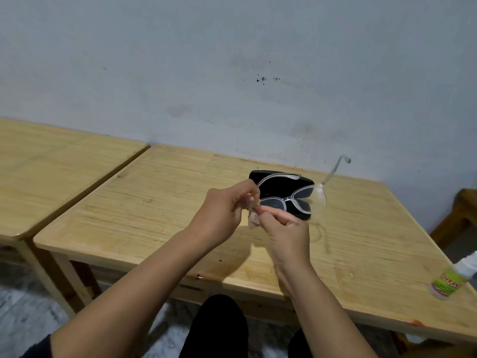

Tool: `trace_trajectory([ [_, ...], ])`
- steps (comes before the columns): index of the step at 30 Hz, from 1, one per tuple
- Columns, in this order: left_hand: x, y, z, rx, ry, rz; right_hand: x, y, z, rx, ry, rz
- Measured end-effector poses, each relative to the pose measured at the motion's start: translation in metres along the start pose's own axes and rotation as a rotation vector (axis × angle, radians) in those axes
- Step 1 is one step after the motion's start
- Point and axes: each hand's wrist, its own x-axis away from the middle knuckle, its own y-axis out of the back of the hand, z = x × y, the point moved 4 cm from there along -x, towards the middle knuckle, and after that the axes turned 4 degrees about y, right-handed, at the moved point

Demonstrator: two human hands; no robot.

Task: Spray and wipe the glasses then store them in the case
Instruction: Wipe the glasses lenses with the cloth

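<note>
Clear-framed glasses (293, 197) are held up over the wooden table (154, 213), temples unfolded, one temple pointing up to the right. My left hand (222, 210) pinches the frame's left end at the hinge. My right hand (286, 228) pinches a small pale cloth (254, 220) against the left lens. A black glasses case (278, 182) lies on the table right behind the glasses; whether it is open is unclear. A small spray bottle (450, 281) with a green label stands at the table's right front corner.
A second wooden table (51, 164) adjoins on the left. A grey wall runs behind both. A wooden piece of furniture (462, 215) stands at the far right. My dark-clothed legs show below the table's front edge.
</note>
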Motion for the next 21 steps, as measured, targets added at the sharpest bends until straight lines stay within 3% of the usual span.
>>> trace_trajectory([
  [5,0.003,0.007,0.006,0.004,0.073,-0.011,-0.001,0.004,0.003,0.117,-0.005,0.058],
  [8,0.007,0.007,0.009,-0.003,0.074,-0.014,0.001,0.01,0.001,0.103,-0.001,-0.071],
  [14,0.013,-0.005,0.002,0.056,0.054,-0.015,0.008,0.009,0.0,-0.184,0.117,-0.425],
  [21,0.016,-0.014,-0.009,0.078,-0.004,-0.039,0.003,0.01,0.001,-0.147,0.21,-0.471],
])
